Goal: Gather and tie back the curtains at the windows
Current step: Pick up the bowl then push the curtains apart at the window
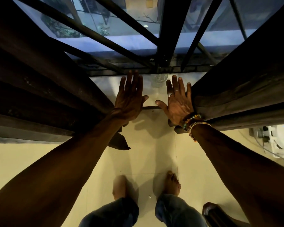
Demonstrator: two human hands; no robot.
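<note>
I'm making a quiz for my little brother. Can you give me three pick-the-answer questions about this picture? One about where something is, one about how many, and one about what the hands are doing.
1. Where are the bead bracelets?
A. on the left wrist
B. on the right wrist
C. on an ankle

2. How many bare feet show on the floor?
A. none
B. one
C. two

3. How are the left hand and the right hand held?
A. open, with the fingers straight
B. curled into fists
C. gripping a rope

Answers:
1. B, the bead bracelets circle the wrist just behind the right hand.
2. C, one foot shows below each trouser leg.
3. A, both hands reach out flat between the dark curtains and hold nothing.
</note>
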